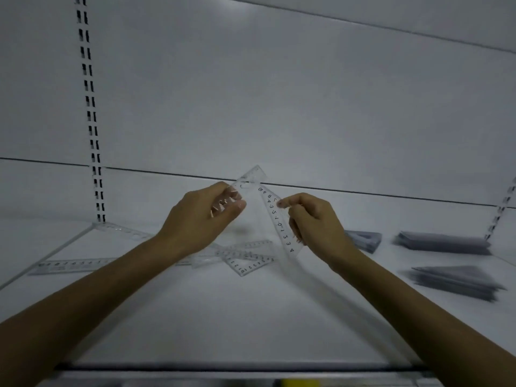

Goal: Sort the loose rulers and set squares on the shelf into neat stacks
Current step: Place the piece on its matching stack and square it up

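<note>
Both hands hold clear plastic pieces in the air above the white shelf [195,317]. My left hand [201,216] grips the lower left part of a transparent set square [251,177]. My right hand [312,219] pinches a clear ruler [279,219] with black numbers, which overlaps the set square's right edge. Below the hands, several loose clear rulers and set squares [245,258] lie crossed on the shelf. One long ruler [69,265] lies flat at the left, another [125,231] along the back left corner.
Three grey stacks stand on the right of the shelf: one [365,240] behind my right hand, one [441,241] further right, one [455,282] nearer the front. A slotted upright [92,121] runs up the back wall at left. The shelf's front edge [223,367] is dark.
</note>
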`<control>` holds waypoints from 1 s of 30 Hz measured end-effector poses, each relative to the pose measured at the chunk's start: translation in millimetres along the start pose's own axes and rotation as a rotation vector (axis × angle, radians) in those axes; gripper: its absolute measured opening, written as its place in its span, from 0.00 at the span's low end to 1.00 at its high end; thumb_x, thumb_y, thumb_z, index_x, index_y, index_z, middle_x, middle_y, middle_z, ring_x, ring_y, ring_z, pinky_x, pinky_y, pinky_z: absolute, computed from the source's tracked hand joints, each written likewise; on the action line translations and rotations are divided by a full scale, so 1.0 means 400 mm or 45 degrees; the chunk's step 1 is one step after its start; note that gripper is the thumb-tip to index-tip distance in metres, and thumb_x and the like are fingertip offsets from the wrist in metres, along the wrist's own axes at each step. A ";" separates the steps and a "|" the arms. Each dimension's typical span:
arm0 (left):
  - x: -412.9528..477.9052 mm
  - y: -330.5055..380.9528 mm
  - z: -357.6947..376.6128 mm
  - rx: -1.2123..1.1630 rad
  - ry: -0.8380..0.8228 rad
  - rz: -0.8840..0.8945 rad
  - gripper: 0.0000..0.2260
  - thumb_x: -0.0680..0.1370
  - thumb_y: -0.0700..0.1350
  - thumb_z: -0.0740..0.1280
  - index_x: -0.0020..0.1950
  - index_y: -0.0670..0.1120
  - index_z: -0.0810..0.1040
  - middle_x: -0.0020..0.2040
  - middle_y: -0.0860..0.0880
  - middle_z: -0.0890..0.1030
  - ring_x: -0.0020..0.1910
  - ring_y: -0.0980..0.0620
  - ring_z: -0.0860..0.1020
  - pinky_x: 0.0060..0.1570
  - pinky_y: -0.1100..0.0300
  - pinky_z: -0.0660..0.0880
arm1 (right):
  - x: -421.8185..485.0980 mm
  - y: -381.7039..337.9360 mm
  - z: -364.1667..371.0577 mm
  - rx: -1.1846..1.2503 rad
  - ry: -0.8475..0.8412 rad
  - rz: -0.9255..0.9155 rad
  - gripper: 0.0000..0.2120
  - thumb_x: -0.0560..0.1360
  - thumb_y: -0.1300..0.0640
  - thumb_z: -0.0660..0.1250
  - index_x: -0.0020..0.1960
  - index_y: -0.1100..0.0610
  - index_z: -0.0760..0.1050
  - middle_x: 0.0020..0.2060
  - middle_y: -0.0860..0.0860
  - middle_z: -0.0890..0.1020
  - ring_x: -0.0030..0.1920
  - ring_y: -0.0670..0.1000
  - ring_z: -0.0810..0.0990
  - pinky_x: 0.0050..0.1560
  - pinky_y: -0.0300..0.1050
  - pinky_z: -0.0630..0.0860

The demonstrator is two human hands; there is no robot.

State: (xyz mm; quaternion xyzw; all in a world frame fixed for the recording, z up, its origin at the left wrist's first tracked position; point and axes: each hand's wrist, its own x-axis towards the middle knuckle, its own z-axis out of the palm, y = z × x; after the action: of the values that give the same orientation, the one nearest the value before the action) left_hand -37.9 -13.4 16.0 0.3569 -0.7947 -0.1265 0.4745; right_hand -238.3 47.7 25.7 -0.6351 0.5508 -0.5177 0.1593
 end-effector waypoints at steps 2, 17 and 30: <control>0.018 0.069 0.039 -0.211 -0.053 -0.041 0.13 0.71 0.63 0.67 0.47 0.56 0.77 0.45 0.58 0.81 0.43 0.59 0.78 0.42 0.64 0.74 | -0.017 0.000 -0.046 -0.034 -0.013 -0.051 0.12 0.76 0.64 0.57 0.47 0.52 0.77 0.24 0.41 0.77 0.25 0.40 0.73 0.27 0.34 0.69; 0.115 0.412 0.475 0.053 -0.129 0.190 0.08 0.79 0.55 0.60 0.50 0.53 0.75 0.45 0.57 0.81 0.44 0.55 0.79 0.43 0.56 0.75 | -0.070 0.192 -0.549 -0.002 0.298 -0.184 0.02 0.73 0.62 0.70 0.45 0.57 0.80 0.35 0.51 0.84 0.38 0.46 0.84 0.40 0.38 0.78; 0.077 0.399 0.653 0.640 0.007 0.599 0.20 0.81 0.56 0.49 0.56 0.49 0.77 0.41 0.50 0.80 0.31 0.50 0.77 0.26 0.61 0.69 | -0.130 0.451 -0.723 -1.002 0.216 -0.989 0.07 0.72 0.55 0.67 0.43 0.55 0.83 0.36 0.49 0.84 0.36 0.50 0.78 0.38 0.44 0.67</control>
State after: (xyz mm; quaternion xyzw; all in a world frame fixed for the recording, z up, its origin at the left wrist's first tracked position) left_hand -339.0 43.0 -12.7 0.2701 -0.8601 0.1870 0.3902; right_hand -568.2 137.2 -19.3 -0.7590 0.4389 -0.3431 -0.3370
